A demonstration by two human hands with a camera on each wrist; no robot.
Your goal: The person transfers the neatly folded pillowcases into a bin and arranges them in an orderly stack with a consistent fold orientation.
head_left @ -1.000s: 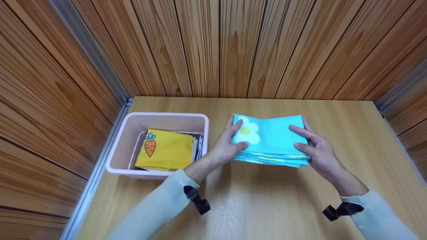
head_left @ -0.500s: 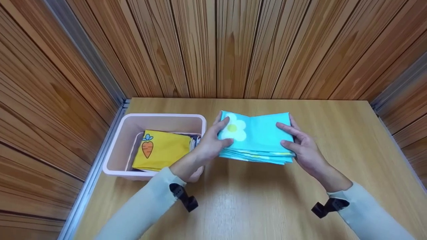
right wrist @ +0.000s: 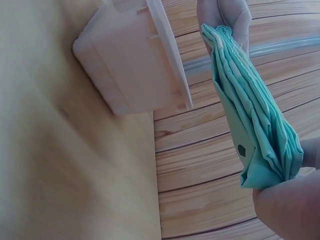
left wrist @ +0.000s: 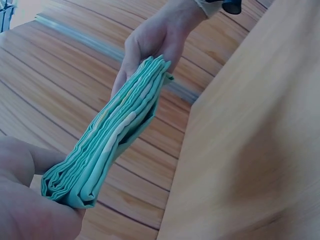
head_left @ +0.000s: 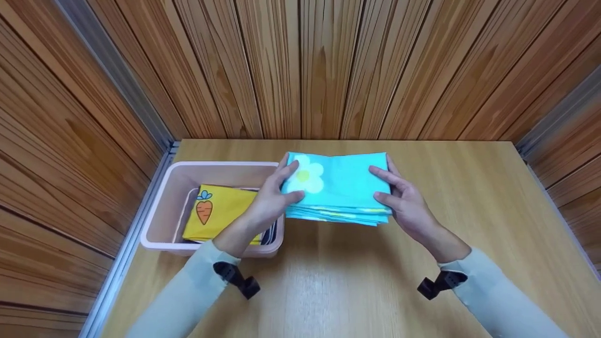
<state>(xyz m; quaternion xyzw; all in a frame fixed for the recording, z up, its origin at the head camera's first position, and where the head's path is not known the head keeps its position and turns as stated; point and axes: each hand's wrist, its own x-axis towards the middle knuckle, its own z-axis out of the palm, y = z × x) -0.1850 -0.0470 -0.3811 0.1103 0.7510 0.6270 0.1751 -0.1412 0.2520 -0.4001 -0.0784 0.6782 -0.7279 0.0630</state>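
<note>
A folded turquoise cloth (head_left: 347, 183) with a white flower print is held up over the table between both hands. My left hand (head_left: 267, 199) grips its left end, thumb and fingers on either side. At the opposite end, my right hand (head_left: 411, 211) holds it the same way. Several stacked layers of the folded cloth (left wrist: 107, 135) show edge-on in the left wrist view, and the cloth (right wrist: 250, 110) also spans both hands in the right wrist view. The left hand overlaps the right rim of a pale pink bin (head_left: 159, 206) in the head view.
Inside the bin lies a folded yellow cloth (head_left: 225, 206) with a carrot print, over darker striped fabric (head_left: 270, 233). Wood-panelled walls (head_left: 324, 70) stand behind and at both sides of the wooden table (head_left: 328, 291). A metal rail (head_left: 124, 263) runs along the table's left edge.
Both hands have carried the turquoise cloth leftward toward the bin, and slightly up in the view. The left forearm now covers part of the yellow cloth. The view has shifted a little.
</note>
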